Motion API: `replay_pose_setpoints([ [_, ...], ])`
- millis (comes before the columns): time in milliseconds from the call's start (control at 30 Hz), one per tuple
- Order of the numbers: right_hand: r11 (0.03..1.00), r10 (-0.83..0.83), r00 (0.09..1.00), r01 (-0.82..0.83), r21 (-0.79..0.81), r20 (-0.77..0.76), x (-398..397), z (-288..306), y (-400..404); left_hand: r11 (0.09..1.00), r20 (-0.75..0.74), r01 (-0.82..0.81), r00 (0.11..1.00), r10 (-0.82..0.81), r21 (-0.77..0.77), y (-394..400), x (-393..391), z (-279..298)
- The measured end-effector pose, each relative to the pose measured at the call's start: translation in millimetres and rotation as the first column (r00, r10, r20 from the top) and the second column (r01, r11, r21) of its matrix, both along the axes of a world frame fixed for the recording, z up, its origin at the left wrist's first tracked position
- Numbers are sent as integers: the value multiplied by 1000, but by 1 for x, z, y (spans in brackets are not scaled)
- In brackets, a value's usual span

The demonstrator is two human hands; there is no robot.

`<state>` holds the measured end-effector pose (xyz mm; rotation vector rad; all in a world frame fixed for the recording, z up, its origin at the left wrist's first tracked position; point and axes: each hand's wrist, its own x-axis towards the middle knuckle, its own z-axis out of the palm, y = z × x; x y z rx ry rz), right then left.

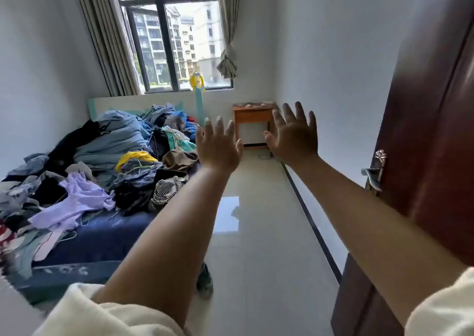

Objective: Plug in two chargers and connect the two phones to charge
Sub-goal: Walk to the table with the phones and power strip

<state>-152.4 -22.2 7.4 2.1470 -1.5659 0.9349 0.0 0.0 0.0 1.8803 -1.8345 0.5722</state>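
Both my arms reach forward at chest height. My left hand (218, 146) is open, fingers spread, holding nothing. My right hand (295, 133) is open too, fingers spread and empty. Far ahead, a small orange wooden table (252, 116) stands in the room's far right corner, with a few small objects on top that are too small to identify. A pale cable (264, 156) lies on the floor below that table. No phone or charger is clearly visible.
A bed (97, 240) with a blue sheet, piled with several clothes, fills the left side. A dark wooden door (431, 156) with a metal handle (377, 169) stands open on the right. A tiled floor strip (256, 233) runs toward the window (174, 35).
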Motion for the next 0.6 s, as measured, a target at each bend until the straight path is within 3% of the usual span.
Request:
replay_pose_setpoints([
  [333, 909, -6, 997, 38, 414, -78, 49, -140, -180, 914, -17, -37, 999, 48, 403, -181, 34, -133],
  [600, 804, 0, 996, 50, 593, -84, 80, -202, -362, 836, -42, 23, 999, 0, 548, -363, 62, -181],
])
